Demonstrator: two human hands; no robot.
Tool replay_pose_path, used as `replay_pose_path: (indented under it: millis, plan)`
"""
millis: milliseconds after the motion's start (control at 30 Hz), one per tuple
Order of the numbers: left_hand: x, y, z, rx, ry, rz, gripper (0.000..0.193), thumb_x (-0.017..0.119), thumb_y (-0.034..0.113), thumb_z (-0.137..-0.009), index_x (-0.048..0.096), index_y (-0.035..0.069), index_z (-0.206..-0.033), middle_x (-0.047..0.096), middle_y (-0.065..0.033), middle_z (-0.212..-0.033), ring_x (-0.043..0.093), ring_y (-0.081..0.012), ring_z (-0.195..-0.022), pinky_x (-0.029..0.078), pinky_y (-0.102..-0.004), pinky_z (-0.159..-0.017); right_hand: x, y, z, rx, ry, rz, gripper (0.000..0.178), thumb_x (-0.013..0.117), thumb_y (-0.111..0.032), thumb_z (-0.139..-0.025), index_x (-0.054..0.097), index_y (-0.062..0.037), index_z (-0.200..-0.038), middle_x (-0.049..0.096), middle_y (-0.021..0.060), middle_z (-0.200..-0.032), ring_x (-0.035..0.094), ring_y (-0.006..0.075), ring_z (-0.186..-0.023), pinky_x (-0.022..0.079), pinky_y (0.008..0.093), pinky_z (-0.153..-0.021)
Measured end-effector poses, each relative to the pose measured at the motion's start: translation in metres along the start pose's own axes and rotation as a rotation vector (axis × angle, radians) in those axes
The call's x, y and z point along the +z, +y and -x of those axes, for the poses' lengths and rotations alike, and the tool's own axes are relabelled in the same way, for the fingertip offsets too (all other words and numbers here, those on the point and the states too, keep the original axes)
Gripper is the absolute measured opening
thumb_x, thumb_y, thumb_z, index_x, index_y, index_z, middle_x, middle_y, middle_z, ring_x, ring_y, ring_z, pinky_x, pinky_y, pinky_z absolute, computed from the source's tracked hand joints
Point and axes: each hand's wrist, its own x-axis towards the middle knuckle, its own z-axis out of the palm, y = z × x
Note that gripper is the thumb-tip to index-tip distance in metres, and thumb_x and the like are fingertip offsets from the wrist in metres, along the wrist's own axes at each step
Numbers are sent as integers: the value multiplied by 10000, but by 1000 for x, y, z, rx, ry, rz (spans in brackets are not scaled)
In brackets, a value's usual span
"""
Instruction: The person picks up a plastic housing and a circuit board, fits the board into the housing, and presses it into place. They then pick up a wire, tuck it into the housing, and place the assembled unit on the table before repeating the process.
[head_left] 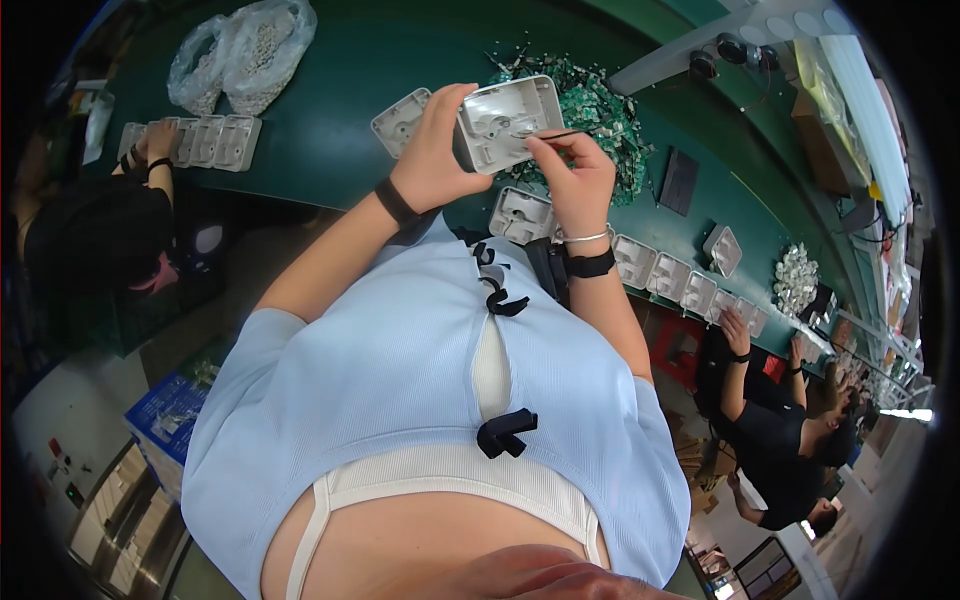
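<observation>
A white plastic housing (512, 103) with moulded compartments is held up over the bench, its hollow side facing me. My left hand (437, 150) grips its left edge, thumb below and fingers above. At the housing's lower right, my right hand (577, 180) pinches a thin dark wire (562, 134) between thumb and forefinger; where the wire's inner end sits, I cannot make out. Behind my left hand lies another white housing (398, 122). One more housing (520, 214) rests on the bench below the held one.
A heap of green circuit boards with wires (610, 140) lies just beyond my right hand. Further right are a black flat box (679, 181) and a row of white housings (668, 274). Bags of small white parts (262, 60) stand far left. Co-workers sit on both sides.
</observation>
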Motion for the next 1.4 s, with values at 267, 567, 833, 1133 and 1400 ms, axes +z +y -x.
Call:
replay_pose_path:
  millis: [267,567,833,1133,1400]
  plan:
    - [-2,12,5,129,62,-48,971,830,119,-601,358,67,-1447,429,-224,-1401,479,-433,-1285,434,-439,-1087,18,0,-1,-145,-81,310,87,787,-59,-838,755,-19,-907,733,44,-833,644,112,-736,497,248,-701]
    - [-1,15,10,126,55,-54,985,816,105,-604,319,81,-1454,377,-216,-1435,505,-432,-1250,488,-437,-1023,28,2,-4,-558,-82,582,70,778,-67,-767,744,-84,-825,698,68,-794,625,266,-719,464,386,-702]
    - [0,3,13,92,28,-2,1003,815,99,-618,283,77,-1468,339,-217,-1472,494,-429,-1275,493,-426,-1021,17,-1,-7,-611,-146,693,158,778,-40,-771,731,-74,-919,685,68,-874,588,232,-719,469,361,-702]
    - [-7,-1,12,141,-1,33,1020,825,100,-641,272,53,-1497,374,-218,-1481,427,-392,-1375,366,-417,-1146,-3,3,-11,-225,144,265,264,791,18,-783,695,-47,-1020,687,72,-1029,636,175,-824,495,339,-768]
    - [-17,-7,7,83,-44,-87,1035,826,93,-614,267,58,-1483,347,-226,-1471,428,-423,-1352,399,-434,-1124,-8,-19,-6,-670,-205,577,264,816,3,-745,701,-33,-980,712,83,-1018,675,271,-908,516,361,-807]
